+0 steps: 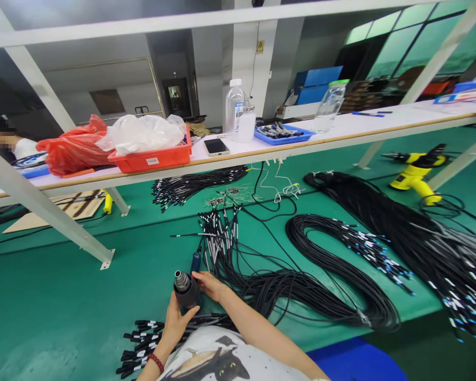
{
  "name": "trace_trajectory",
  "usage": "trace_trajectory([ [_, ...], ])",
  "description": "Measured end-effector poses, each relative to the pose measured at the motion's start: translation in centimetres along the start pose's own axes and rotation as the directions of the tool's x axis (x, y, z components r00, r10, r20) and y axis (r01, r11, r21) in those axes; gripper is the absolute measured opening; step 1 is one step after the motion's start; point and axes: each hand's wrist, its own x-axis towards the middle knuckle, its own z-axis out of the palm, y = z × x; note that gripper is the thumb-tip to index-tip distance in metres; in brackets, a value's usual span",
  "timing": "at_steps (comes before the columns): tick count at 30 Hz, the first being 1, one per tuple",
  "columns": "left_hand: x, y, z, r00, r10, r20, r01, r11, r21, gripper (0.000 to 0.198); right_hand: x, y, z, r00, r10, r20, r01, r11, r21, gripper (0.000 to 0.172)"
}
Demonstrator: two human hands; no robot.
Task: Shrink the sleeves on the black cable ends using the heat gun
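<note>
A dark heat gun (pixel 187 295) is held close to my body, its metal nozzle pointing up toward me and its blue handle reaching away over the table. My left hand (pixel 177 320) wraps round the barrel from the near left, thumb and fingers on opposite sides. On the right, my right hand (pixel 208 284) closes its fingers at the base of the handle. Just beyond lies a bundle of black cables (pixel 257 283) with grey and white sleeved ends. More black cable ends with white bands (pixel 143 338) lie beside my left forearm.
Coiled cables (pixel 341 291) and a thick cable bundle (pixel 381 206) cover the right side. A yellow heat gun (pixel 416 172) stands behind them. The raised shelf (pixel 222 159) carries a red bin (pixel 150 159), a phone (pixel 217 147), bottles and a blue tray (pixel 283 136). Another person is at far left.
</note>
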Motion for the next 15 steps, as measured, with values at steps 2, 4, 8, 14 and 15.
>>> trace_trajectory([
  [2, 0.03, -0.41, 0.18, 1.000, 0.019, -0.025, -0.019, 1.000, -0.020, 0.070, -0.11, 0.13, 0.16, 1.000, -0.011, -0.025, 0.011, 1.000, 0.016, 0.036],
  [4, -0.05, -0.69, 0.34, 0.997, 0.047, -0.061, -0.049, 0.998, -0.033, 0.071, -0.09, 0.23, 0.40, 0.999, -0.015, -0.052, 0.016, 1.000, 0.020, 0.036],
  [8, -0.19, -0.80, 0.30, 0.999, 0.041, -0.032, -0.041, 0.999, -0.014, 0.071, -0.04, 0.28, 0.84, 0.996, -0.016, -0.087, 0.017, 1.000, 0.011, 0.034],
  [14, -0.27, -0.88, 0.69, 0.994, 0.085, -0.071, -0.086, 0.996, -0.008, 0.066, -0.36, 0.28, 0.83, 0.994, -0.020, -0.105, 0.022, 1.000, 0.014, 0.037],
  [15, -0.28, -0.97, 0.83, 0.992, 0.090, -0.087, -0.091, 0.996, -0.007, 0.066, -0.39, 0.31, 0.74, 0.995, -0.020, -0.102, 0.022, 1.000, 0.018, 0.038],
])
